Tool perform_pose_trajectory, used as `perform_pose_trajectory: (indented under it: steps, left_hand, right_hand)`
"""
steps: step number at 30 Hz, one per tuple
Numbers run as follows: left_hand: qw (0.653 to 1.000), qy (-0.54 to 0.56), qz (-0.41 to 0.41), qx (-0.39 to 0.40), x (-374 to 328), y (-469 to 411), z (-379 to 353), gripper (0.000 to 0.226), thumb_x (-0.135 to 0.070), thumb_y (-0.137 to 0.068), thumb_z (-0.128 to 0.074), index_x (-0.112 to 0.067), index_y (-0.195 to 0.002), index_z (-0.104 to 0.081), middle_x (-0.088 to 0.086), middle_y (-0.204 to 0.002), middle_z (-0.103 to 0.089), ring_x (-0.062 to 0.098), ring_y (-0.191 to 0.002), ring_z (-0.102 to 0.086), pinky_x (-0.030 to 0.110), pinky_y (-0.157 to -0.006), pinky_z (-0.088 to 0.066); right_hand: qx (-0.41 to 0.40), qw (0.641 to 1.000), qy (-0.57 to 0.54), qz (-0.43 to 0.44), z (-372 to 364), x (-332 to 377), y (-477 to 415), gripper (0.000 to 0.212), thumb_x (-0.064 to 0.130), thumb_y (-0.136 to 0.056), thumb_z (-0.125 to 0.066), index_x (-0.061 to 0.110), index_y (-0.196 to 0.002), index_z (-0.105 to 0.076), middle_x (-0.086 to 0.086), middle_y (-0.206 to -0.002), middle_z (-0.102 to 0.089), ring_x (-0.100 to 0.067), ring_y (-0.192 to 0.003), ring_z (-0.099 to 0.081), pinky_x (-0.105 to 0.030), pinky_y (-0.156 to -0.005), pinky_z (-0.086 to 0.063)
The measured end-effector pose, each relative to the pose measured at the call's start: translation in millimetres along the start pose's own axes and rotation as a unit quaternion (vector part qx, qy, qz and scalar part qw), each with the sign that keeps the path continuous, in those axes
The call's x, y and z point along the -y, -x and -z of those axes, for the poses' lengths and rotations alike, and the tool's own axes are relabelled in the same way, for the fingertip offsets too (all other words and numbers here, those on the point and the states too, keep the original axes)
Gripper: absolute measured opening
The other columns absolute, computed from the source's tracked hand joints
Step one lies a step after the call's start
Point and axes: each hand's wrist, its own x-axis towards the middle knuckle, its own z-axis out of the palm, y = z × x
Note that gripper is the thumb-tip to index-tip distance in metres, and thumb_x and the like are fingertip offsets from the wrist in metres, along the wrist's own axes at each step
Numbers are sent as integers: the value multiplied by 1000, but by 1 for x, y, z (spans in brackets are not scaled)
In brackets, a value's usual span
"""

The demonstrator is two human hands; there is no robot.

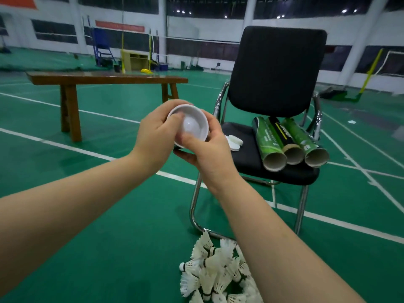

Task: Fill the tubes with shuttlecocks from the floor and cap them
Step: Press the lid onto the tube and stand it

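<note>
Both my hands hold up a white-walled tube [197, 119], seen end-on in front of me. A rounded white shuttlecock cork [190, 125] shows inside it. My left hand [156, 136] grips the tube's left side, with fingertips curled over the rim. My right hand [207, 152] grips its lower right side. On the black chair seat [247, 158] lie three more tubes with open ends toward me: a green tube [267, 138], a black tube [282, 133] and another green tube [302, 137]. White caps [235, 142] lie beside them. A pile of white shuttlecocks [216, 270] lies on the floor.
The chair's chrome legs [193, 206] stand just beyond the shuttlecock pile. A wooden bench [105, 78] stands at the back left on the green court floor [109, 215]. Nets, posts and a blue umpire chair stand far behind.
</note>
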Motion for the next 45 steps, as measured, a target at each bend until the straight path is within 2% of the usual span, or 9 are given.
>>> perform_pose_trajectory:
  steps: [5,10,16,20,24,29,37,41,45]
  left_hand:
    - [992,-76,-93,30,-8,-22,-38,26,-24,-85,-39,-33,-98,-60,-29,-104,-54,-6,-103,-50,14,-88,-40]
    - [978,-145,-135,62,19,-33,-88,31,-31,-91,-39,-31,-118,-55,-1,-135,-48,13,-129,-38,27,-105,-28]
    - [961,-159,-170,147,51,-46,-155,31,-30,-92,-40,-42,-119,-48,-9,-138,-39,-2,-126,-29,1,-100,-17]
    - [963,-168,-119,176,76,-50,-194,40,-18,-97,-45,-48,-123,-40,-4,-155,-15,9,-134,-24,20,-103,-23]
    - [961,-161,-91,204,107,-48,-219,39,-20,-98,-44,-49,-122,-35,4,-155,-20,19,-139,-27,15,-99,-22]
    - [963,-136,-83,216,143,-45,-228,38,-49,-84,-29,-48,-120,-37,-6,-141,-35,5,-128,-33,18,-98,-27]
    - [936,-197,-57,287,189,-54,-230,52,-19,-82,-33,-28,-131,-48,1,-151,-29,14,-138,-28,13,-105,-17]
    - [940,-198,-58,273,190,-56,-235,43,-10,-93,-39,-27,-131,-49,0,-152,-29,14,-138,-28,17,-104,-19]
    - [927,-208,-56,306,186,-59,-234,42,-9,-96,-41,-28,-134,-45,-1,-154,-23,14,-139,-24,17,-103,-19]
  right_hand:
    - [-17,995,49,88,41,24,-13,46,-3,-78,-69,23,-112,-50,-3,-110,-57,-21,-101,-59,-40,-82,-57]
    - [-32,970,196,137,102,28,-28,49,9,-75,-76,31,-107,-47,14,-100,-56,9,-84,-56,-14,-73,-50]
    - [-82,912,373,152,175,20,-50,52,13,-72,-77,25,-104,-39,2,-111,-54,-15,-102,-55,-26,-84,-48]
    - [-82,873,460,136,214,4,-66,51,17,-76,-73,20,-112,-37,-2,-128,-48,-18,-113,-50,-33,-92,-45]
    - [-74,845,518,112,242,-25,-74,54,20,-81,-69,10,-125,-40,-5,-134,-45,-23,-117,-49,-31,-96,-42]
    - [-160,721,634,228,251,-63,-83,45,22,-65,-66,13,-103,-44,-10,-114,-65,-28,-93,-67,-53,-93,-42]
    - [-150,591,776,158,276,-82,-78,76,43,-47,-84,24,-112,-49,-1,-116,-64,-30,-109,-60,-52,-85,-49]
    - [-174,603,769,122,284,-87,-78,82,26,-40,-89,22,-112,-48,-11,-118,-60,-39,-101,-60,-41,-60,-57]
    - [-187,634,736,147,285,-86,-79,70,12,-41,-86,16,-104,-55,-14,-113,-61,-41,-98,-60,-40,-60,-58]
